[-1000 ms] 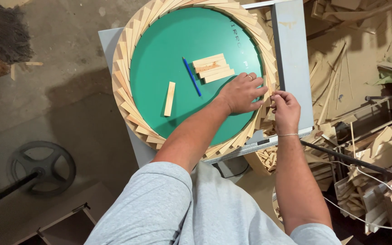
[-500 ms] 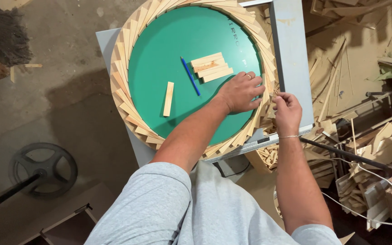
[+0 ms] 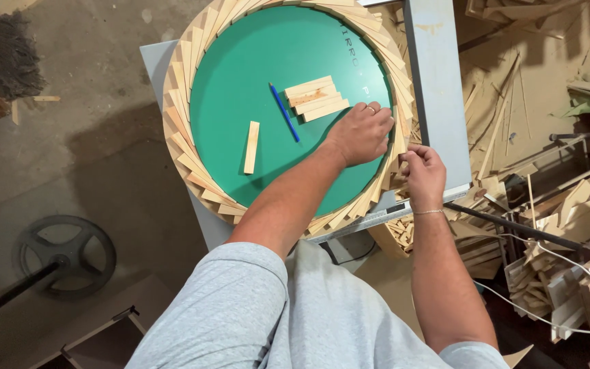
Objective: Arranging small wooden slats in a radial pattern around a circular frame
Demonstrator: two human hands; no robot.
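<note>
A round green disc [image 3: 268, 82] is seen lying on a grey worktop [image 3: 438, 89], and around its edge a ring of slanted wooden slats [image 3: 180, 147] is laid like a fan. The left hand [image 3: 362, 132] is placed flat on the right part of the disc, palm down, fingers spread a little toward the ring — nothing is enclosed in its grip. The right hand [image 3: 423, 171] is kept at the outer side of the ring, just beside the left one, and its fingertips are pinched narrow on the end of one slat [image 3: 400, 137] at the right edge. On the disc a small stack of short wooden pieces [image 3: 317, 98] is found close to the left hand, a blue pencil [image 3: 284, 113] is lying beside the stack, and one single wooden piece [image 3: 251, 147] is lying apart, more to the left. To the right of the worktop, heaps of wood offcuts [image 3: 554, 205] are seen, and a dark wheel [image 3: 66, 254] is lying on the floor at the lower left
</note>
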